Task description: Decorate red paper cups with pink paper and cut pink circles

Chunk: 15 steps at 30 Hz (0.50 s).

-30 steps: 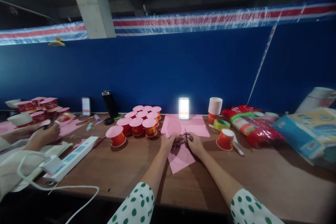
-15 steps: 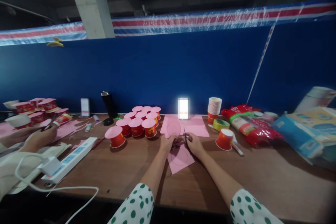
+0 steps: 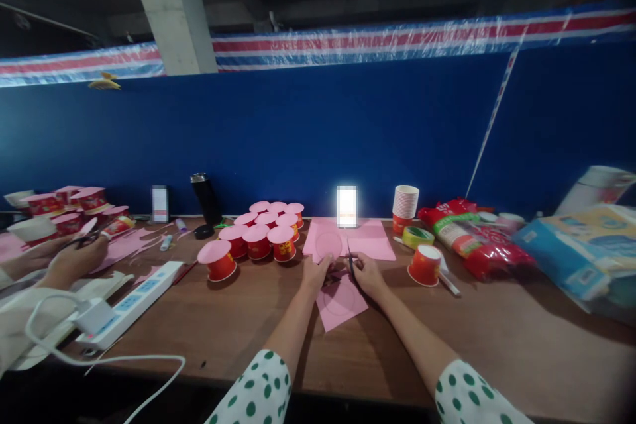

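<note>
My left hand pinches the lower edge of a pink paper piece that has a circle drawn on it. In my right hand is a pair of scissors, its blades pointing away from me beside the paper's right side. Below both hands a square of pink paper with a drawn circle lies on the table. Behind the held piece lies a larger pink sheet. Whether the blades touch the paper is too small to tell.
Red paper cups topped with pink discs stand left of my hands. To the right are a red cup, stacked cups, tape and a red bag. A power strip lies near a co-worker's hands holding scissors.
My hands, the scissors and the held paper stay almost in place. At the left, the co-worker's scissors have opened wider and their paper has shifted slightly.
</note>
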Each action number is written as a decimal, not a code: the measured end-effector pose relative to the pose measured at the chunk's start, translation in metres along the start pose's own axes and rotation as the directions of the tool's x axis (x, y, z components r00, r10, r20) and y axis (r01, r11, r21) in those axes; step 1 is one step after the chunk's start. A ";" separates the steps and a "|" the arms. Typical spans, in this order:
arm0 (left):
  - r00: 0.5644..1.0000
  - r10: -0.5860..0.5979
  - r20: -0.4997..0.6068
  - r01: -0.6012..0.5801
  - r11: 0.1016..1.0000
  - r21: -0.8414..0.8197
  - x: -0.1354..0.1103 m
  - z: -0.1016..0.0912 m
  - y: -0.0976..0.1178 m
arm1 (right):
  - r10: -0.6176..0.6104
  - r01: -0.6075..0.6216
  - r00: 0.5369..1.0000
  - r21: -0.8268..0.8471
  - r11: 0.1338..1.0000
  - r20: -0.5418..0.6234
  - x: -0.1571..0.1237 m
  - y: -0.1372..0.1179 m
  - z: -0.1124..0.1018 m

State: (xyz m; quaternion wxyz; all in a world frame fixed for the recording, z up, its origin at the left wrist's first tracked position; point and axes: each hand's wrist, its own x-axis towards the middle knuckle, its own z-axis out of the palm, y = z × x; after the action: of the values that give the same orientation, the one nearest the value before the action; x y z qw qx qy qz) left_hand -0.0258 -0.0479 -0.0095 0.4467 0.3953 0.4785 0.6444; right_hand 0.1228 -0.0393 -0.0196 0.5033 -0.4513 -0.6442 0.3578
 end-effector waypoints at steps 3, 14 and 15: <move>1.000 0.009 0.006 -0.009 1.000 -0.008 0.001 0.000 -0.001 | -0.001 0.000 1.000 -0.007 1.000 -0.008 0.000 -0.001 0.000; 1.000 -0.003 0.001 0.003 1.000 -0.009 -0.003 0.001 0.007 | 0.004 -0.004 1.000 -0.012 1.000 0.001 -0.001 -0.003 -0.001; 1.000 -0.002 -0.001 0.002 1.000 -0.008 -0.003 0.001 0.007 | 0.005 -0.005 1.000 -0.012 1.000 0.000 -0.001 -0.003 -0.001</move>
State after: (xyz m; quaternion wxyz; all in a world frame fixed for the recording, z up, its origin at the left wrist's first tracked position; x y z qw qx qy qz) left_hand -0.0255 -0.0521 -0.0024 0.4487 0.3928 0.4764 0.6460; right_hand 0.1229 -0.0410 -0.0172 0.4996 -0.4559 -0.6454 0.3551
